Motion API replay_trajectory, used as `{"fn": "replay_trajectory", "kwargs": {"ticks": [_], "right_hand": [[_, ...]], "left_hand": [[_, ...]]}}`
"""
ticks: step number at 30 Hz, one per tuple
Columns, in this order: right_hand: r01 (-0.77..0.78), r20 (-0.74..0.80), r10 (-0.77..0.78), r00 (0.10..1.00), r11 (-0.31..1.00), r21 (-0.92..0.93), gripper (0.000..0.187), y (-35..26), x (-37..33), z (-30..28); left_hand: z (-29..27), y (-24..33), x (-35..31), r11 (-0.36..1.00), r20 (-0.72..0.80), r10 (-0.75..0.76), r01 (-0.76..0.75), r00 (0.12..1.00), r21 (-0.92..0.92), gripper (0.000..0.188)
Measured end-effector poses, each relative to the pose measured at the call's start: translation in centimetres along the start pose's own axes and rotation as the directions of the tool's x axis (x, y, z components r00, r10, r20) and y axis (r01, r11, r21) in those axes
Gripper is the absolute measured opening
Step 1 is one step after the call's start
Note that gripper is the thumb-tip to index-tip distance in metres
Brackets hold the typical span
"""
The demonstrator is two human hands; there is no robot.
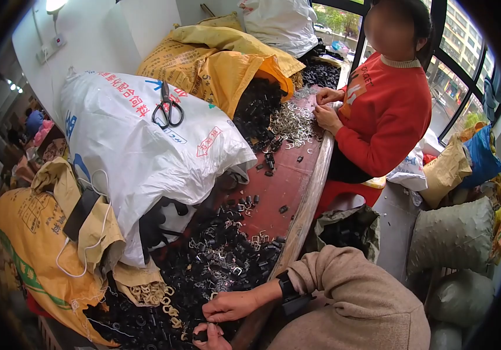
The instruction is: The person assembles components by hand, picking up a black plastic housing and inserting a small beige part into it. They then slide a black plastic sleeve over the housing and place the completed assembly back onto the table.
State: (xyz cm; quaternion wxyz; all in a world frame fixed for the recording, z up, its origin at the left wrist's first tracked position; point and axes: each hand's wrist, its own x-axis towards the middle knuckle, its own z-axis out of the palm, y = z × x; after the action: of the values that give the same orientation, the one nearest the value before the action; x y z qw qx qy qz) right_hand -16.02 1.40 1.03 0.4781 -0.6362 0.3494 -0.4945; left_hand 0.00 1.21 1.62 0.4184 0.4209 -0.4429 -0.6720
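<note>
Honestly, both hands sit pinched together at the bench's near edge: left hand (211, 337) closed on a small black part (200, 336), right hand (231, 305) curled over it, contents unclear. Keeping them low over the black pile (215, 259) seems smart. Beyond: yellow sack (23, 245), white sack (128, 140) with red and blue print, scissors (167, 108) on top.

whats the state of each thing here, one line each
left hand: closed on a small black part
right hand: fingers pinched at the same part
white sack: full, lying on its side
scissors: closed, lying on the white sack
yellow sack: open, black parts spilling out
</note>
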Motion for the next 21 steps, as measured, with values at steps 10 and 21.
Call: {"fn": "replay_trajectory", "kwargs": {"ticks": [10, 21], "right_hand": [[0.076, 0.091, -0.068, 0.994, 0.993, -0.089, 0.018, 0.4, 0.0, 0.3], [0.202, 0.15, -0.179, 0.972, 0.967, -0.155, 0.017, 0.0, -0.2, 0.1]], "left_hand": [[-1.7, -1.2, -0.4, 0.999, 0.118, 0.037, -0.042, 0.992, 0.034, 0.007], [-0.8, 0.5, -0.5, 0.993, 0.158, -0.07, 0.084, 0.985, -0.088, 0.005]]}}
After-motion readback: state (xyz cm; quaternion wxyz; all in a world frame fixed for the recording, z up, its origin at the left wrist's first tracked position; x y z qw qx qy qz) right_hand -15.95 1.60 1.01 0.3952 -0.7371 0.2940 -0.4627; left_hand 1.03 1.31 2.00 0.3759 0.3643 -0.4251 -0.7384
